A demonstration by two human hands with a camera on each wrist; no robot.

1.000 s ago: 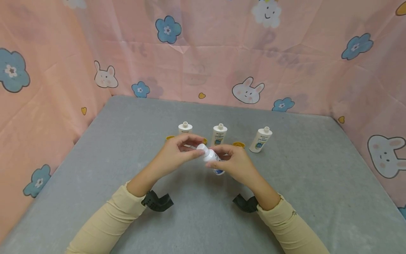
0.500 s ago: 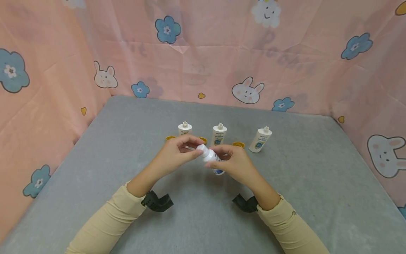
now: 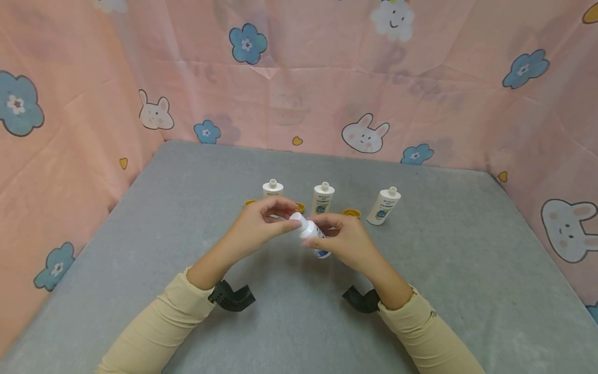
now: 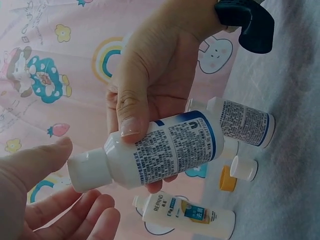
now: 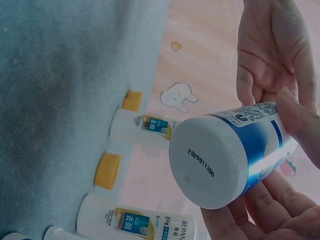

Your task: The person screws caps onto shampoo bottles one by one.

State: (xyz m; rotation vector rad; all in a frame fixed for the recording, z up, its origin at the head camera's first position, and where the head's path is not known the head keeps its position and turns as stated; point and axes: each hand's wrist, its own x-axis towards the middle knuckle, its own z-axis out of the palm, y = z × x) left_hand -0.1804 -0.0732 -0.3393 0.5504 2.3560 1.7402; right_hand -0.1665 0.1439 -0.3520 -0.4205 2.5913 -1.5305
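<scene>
A small white bottle (image 4: pixel 167 150) with a blue-edged label of fine print is held tilted above the table. Its plain white cap (image 4: pixel 90 170) points toward my left hand (image 3: pixel 257 226), whose thumb and fingers pinch around it. My right hand (image 3: pixel 348 241) grips the bottle's body, thumb on one side and fingers on the other. In the right wrist view the bottle's round base (image 5: pixel 207 162) faces the camera, with a printed number on it. The cap sits on the neck; whether it is loose cannot be seen.
Three capless white bottles stand behind my hands: left (image 3: pixel 273 188), middle (image 3: pixel 323 197) and right (image 3: pixel 384 205). Yellow caps (image 3: pixel 352 213) lie near them. The left wrist view shows another blue-edged bottle (image 4: pixel 245 122) and a loose white cap (image 4: pixel 244 168) on the grey table (image 3: pixel 187 182).
The left fingers shift very slightly at the cap. Both hands and the bottle otherwise keep their places.
</scene>
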